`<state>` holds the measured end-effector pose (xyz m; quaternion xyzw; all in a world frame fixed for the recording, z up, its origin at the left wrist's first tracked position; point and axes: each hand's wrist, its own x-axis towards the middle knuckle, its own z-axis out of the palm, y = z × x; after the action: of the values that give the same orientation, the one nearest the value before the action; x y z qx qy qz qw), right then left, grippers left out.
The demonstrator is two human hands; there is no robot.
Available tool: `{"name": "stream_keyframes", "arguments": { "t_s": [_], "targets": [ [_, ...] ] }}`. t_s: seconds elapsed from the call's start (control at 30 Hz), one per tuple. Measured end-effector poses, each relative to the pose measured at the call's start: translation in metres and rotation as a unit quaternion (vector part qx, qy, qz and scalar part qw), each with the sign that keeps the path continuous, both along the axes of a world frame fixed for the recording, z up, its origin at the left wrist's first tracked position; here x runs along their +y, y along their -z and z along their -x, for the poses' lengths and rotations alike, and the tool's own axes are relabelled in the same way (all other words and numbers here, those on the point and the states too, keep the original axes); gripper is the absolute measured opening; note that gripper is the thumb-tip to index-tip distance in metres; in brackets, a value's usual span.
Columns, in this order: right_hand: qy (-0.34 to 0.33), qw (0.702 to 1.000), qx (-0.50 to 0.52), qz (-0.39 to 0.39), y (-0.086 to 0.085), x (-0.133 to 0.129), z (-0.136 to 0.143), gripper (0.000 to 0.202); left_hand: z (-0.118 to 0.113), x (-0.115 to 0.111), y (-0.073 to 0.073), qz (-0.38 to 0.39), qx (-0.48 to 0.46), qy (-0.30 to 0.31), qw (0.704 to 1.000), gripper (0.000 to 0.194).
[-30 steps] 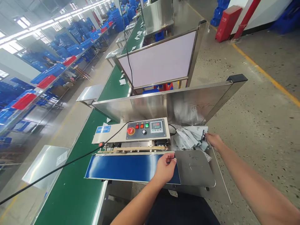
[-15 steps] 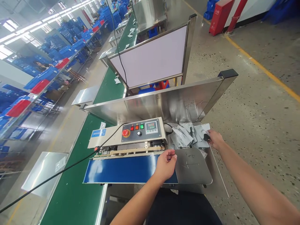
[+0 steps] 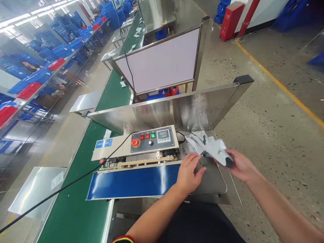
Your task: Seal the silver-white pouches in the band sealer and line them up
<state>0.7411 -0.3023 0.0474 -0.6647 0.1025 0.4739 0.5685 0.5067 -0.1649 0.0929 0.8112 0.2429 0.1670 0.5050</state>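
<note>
pale pouch (image 3: 214, 151) is grasped by the right hand (image 3: 242, 165); the left hand (image 3: 188, 173), loosely spread, is near the blue panel (image 3: 134, 184).

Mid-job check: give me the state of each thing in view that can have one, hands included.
Left hand: open, thumb and fingers apart
Right hand: closed on a pouch
Pouch: held at one end
Other pouches: loosely heaped
Digital display: lit
Red mushroom button: pressed or released, cannot tell
Blue belt: running or stopped, cannot tell
</note>
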Motion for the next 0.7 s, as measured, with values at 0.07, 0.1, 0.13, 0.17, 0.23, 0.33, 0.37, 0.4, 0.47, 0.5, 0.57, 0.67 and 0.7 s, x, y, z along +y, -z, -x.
{"name": "stream_keyframes", "arguments": {
  "t_s": [0.07,0.1,0.13,0.17,0.23,0.33,0.37,0.4,0.47,0.5,0.57,0.67,0.7],
  "targets": [
    [-0.046,0.994,0.083,-0.054,-0.023,-0.004,0.038,0.024,-0.001,0.000,0.003,-0.024,-0.018,0.045,0.999,0.034],
    [-0.066,0.989,0.114,-0.068,-0.032,-0.006,0.055,0.026,0.001,0.000,0.004,-0.027,-0.025,0.056,0.998,0.029],
    [-0.085,0.986,0.125,-0.069,-0.038,-0.008,0.068,0.028,0.005,-0.001,0.005,-0.025,-0.034,0.055,0.998,0.025],
    [-0.103,0.986,0.116,-0.063,-0.043,-0.010,0.079,0.032,0.011,-0.002,0.006,-0.016,-0.044,0.038,0.998,0.026],
    [-0.124,0.991,0.033,-0.035,-0.046,-0.014,0.093,0.046,0.025,-0.006,0.007,0.029,-0.055,-0.033,0.998,0.034],
    [-0.155,0.972,-0.175,-0.021,-0.043,-0.018,0.106,0.062,0.046,-0.014,0.010,0.134,-0.032,-0.130,0.982,0.047],
    [-0.173,0.956,-0.234,-0.030,-0.042,-0.018,0.110,0.063,0.052,-0.017,0.012,0.161,-0.027,-0.144,0.976,0.050],
    [-0.193,0.940,-0.278,-0.038,-0.040,-0.016,0.115,0.061,0.056,-0.019,0.015,0.180,-0.028,-0.149,0.972,0.052],
    [-0.220,0.917,-0.332,-0.033,-0.034,-0.012,0.124,0.053,0.061,-0.021,0.022,0.203,-0.040,-0.154,0.966,0.053],
    [-0.223,0.911,-0.347,-0.014,-0.030,-0.010,0.127,0.051,0.061,-0.022,0.027,0.215,-0.041,-0.160,0.963,0.054],
    [-0.212,0.913,-0.346,0.040,-0.019,-0.005,0.129,0.051,0.058,-0.021,0.036,0.256,-0.019,-0.193,0.947,0.056],
    [-0.173,0.940,-0.277,0.096,-0.003,0.004,0.123,0.046,0.045,-0.017,0.050,0.341,0.019,-0.272,0.900,0.059],
    [-0.159,0.949,-0.253,0.099,0.001,0.009,0.120,0.043,0.041,-0.014,0.054,0.363,0.020,-0.293,0.884,0.059]
  ]
}}
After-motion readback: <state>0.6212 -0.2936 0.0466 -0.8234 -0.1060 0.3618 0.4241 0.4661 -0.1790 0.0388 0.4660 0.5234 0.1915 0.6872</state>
